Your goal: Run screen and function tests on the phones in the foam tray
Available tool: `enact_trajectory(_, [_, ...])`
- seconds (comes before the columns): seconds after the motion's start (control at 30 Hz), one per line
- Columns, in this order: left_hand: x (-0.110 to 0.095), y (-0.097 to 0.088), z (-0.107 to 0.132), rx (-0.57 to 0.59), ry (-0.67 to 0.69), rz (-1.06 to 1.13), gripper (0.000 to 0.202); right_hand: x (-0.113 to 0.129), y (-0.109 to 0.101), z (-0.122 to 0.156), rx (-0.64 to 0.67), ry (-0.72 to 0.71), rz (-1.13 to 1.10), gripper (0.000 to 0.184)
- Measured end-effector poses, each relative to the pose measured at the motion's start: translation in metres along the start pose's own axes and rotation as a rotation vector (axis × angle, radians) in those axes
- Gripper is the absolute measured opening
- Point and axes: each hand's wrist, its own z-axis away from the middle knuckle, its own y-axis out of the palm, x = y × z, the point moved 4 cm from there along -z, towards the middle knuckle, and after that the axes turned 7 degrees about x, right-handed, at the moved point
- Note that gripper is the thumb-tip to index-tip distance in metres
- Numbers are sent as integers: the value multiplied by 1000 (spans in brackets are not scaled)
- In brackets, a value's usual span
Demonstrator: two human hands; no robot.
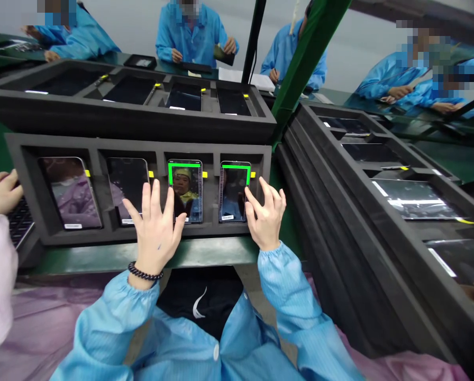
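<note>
A black foam tray (137, 138) in front of me holds several smartphones in separate slots. My left hand (155, 227) is spread over the tray, its fingers near the third smartphone (191, 203), which shows a green band along its top and left edges. Just left of that hand lies a dark-screened smartphone (128, 182), partly covered by my fingers. On the rightmost smartphone (232, 196), green runs along the top and right edges. The index finger of my right hand (266, 214) is at its right screen edge, the other fingers apart. Neither hand holds anything.
Behind stands another foam tray (142, 119) of phones. Stacked foam trays (340, 227) rise at the right beside a green post (308, 63). A pink-sleeved person's hand (1, 193) is by a keyboard (20, 225) at left. Several blue-coated people sit across the bench.
</note>
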Motion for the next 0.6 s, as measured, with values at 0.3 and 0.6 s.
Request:
enact_trajectory(0.3, [-6,2,40,62,63,-144,60,6,-5,38,81,-10,-10,30])
enact_trajectory(0.6, [-14,-9,49,131,93,-117,55,13,-15,49,152,-50,-15,23])
